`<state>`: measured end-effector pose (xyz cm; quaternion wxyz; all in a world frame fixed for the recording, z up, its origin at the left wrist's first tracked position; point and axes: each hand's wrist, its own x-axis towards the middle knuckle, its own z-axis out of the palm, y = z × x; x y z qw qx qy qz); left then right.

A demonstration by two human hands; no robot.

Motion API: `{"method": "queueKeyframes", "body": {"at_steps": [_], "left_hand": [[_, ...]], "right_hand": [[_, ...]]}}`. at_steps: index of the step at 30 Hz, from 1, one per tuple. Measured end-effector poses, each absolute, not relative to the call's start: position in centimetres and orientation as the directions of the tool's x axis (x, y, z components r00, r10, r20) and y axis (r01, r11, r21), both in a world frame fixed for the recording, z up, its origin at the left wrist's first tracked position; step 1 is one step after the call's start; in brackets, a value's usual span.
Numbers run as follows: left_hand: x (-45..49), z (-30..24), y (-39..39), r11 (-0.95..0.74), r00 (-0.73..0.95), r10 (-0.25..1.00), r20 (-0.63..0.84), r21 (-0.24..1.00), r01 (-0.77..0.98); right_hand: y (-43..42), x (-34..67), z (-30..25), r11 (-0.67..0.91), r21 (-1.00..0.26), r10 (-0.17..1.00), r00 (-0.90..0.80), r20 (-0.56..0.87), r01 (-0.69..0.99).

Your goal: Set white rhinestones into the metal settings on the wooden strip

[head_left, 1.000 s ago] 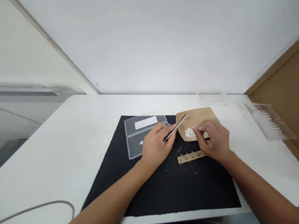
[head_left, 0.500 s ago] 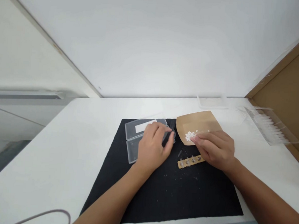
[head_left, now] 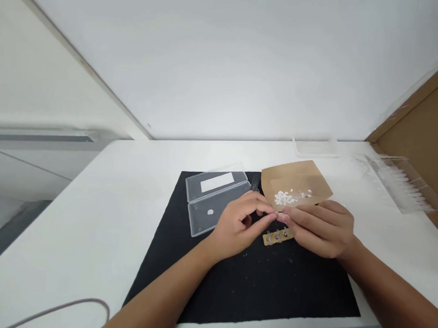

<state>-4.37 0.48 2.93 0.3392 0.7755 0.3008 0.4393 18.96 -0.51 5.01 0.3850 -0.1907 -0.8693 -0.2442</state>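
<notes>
My left hand (head_left: 241,224) is curled, thumb and forefinger pinched. Its fingertips meet those of my right hand (head_left: 321,228), whose fingers are pressed together; what they pinch is too small to make out. The fingertips meet just below a brown paper (head_left: 295,181) holding several small white pieces (head_left: 287,197). Under them a brown strip (head_left: 276,237) with small metal parts lies on the black mat (head_left: 271,286). Left of my hands an open clear plastic box (head_left: 217,198) holds one white piece. Dark tweezers (head_left: 255,183) lie beside the box.
A clear tray (head_left: 316,147) sits at the back of the white table (head_left: 128,188). A clear rack of white tips (head_left: 406,185) lies at the right by a brown board (head_left: 421,127). A grey cable (head_left: 65,304) curves at the front left.
My left hand laid the tweezers down beside the box and moved right to meet my right hand. My right hand left the white pieces and drew back to the paper's near edge.
</notes>
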Motion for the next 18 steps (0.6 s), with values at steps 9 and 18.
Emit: {"method": "queueKeyframes", "body": {"at_steps": [9, 18], "left_hand": [[-3.97, 2.04, 0.33, -0.317, 0.404, 0.864, 0.301, 0.948, -0.028], [-3.55, 1.98, 0.36, -0.226, 0.447, 0.851, 0.276, 0.961, -0.162]], "right_hand": [[-0.72, 19.15, 4.5, 0.815, 0.27, 0.169, -0.657, 0.735, 0.512], [-0.76, 19.16, 4.21, 0.839, 0.249, 0.167, -0.663, 0.73, 0.485]]}}
